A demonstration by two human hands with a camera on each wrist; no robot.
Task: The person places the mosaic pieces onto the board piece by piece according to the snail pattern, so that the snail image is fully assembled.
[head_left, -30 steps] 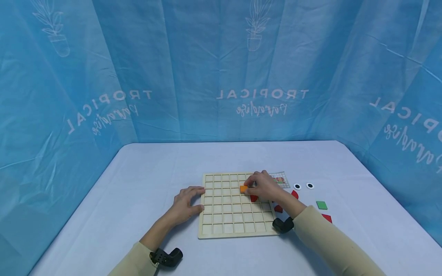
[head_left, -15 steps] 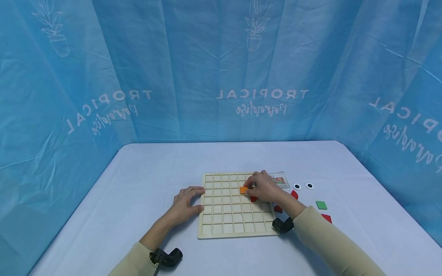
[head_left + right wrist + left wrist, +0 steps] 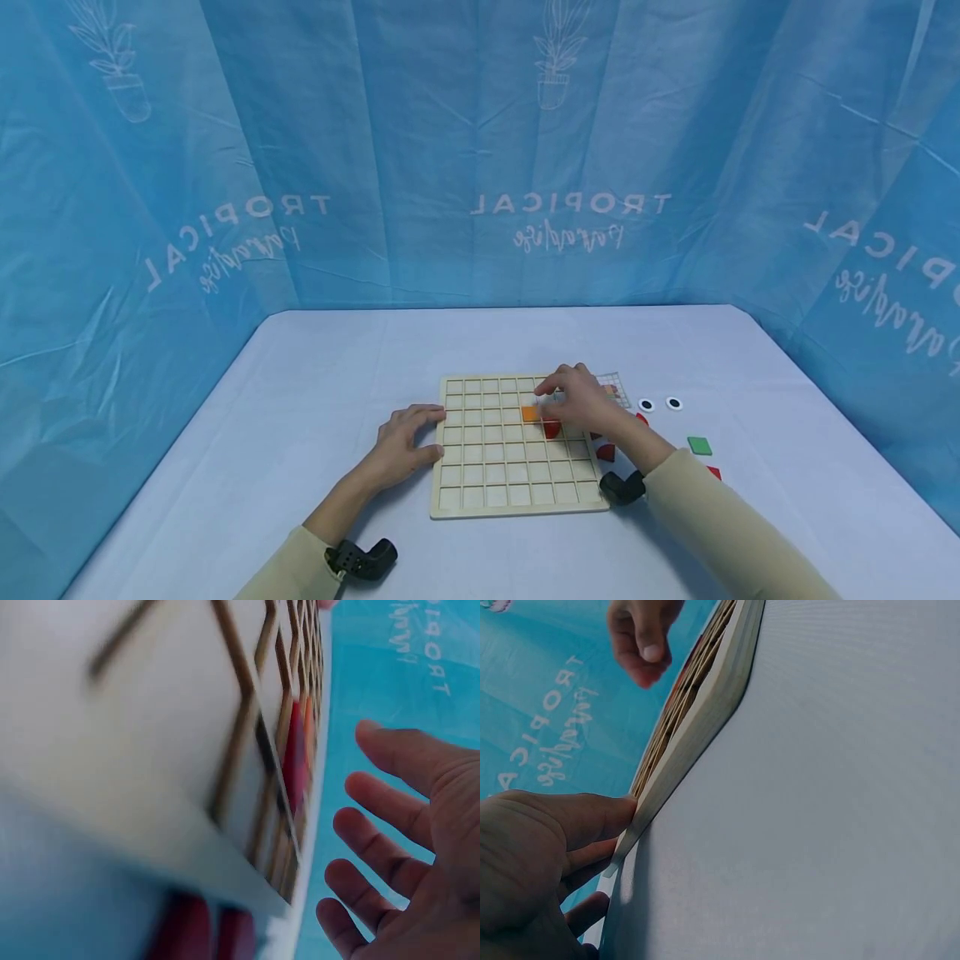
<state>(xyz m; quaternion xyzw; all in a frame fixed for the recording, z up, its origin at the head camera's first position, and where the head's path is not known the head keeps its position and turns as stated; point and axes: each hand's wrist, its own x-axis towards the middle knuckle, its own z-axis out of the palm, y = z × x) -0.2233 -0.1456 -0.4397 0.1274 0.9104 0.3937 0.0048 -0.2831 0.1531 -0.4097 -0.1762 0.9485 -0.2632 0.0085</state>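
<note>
A pale wooden grid board point(image 3: 495, 475) lies on the white table. My left hand point(image 3: 405, 443) rests against its left edge, fingers spread; in the left wrist view the thumb point(image 3: 600, 817) touches the rim. An orange square piece point(image 3: 529, 414) sits in a cell of the board, with a red piece point(image 3: 552, 430) just to its lower right. Over these cells hovers my right hand point(image 3: 583, 405), thumb and fingers apart. The right wrist view shows that hand's fingers point(image 3: 375, 844) spread and holding nothing.
Right of the board lie red pieces point(image 3: 606, 452), a green piece point(image 3: 700, 446) and two white discs with black centres point(image 3: 646, 405). A printed grid card point(image 3: 619, 390) is partly behind my right hand. Blue printed cloth point(image 3: 480, 167) surrounds the table's back and sides.
My right hand has let go of the orange square, which stays in its cell, and has lifted slightly to the right with the fingers parting. My left hand has stayed put.
</note>
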